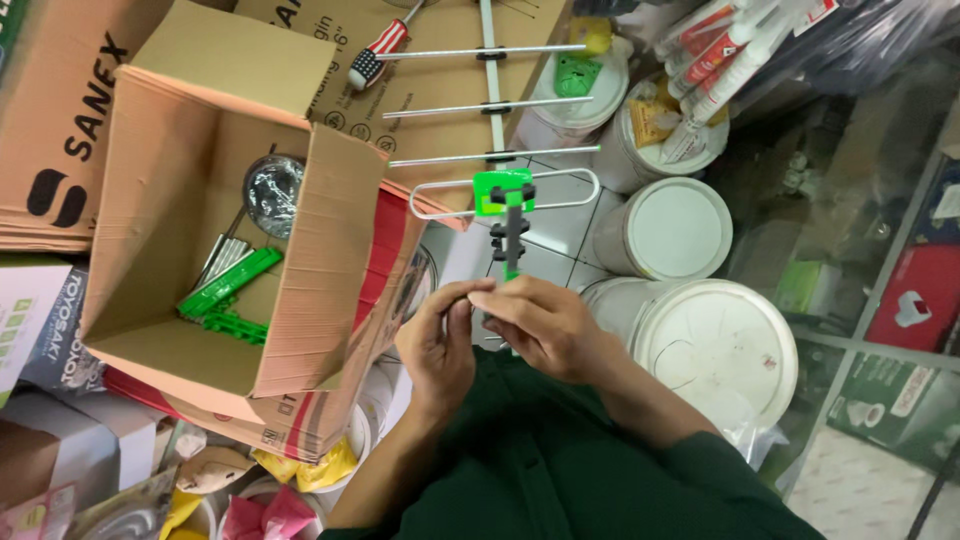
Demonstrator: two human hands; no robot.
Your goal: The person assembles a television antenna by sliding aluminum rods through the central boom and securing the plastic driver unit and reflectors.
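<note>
Cluttered shop floor, green parts (228,295) in open cardboard box (160,190), both hands' (500,330) grip around antenna (500,150).

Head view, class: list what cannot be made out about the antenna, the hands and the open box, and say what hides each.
- Antenna: its near end is covered by the left hand and right hand; its far end is cut off by the top edge.
- What the fingertips pinch: hidden by the fingers themselves.
- Cardboard box: the shiny round thing inside is too small to identify; green parts lie partly behind a flap.
</note>
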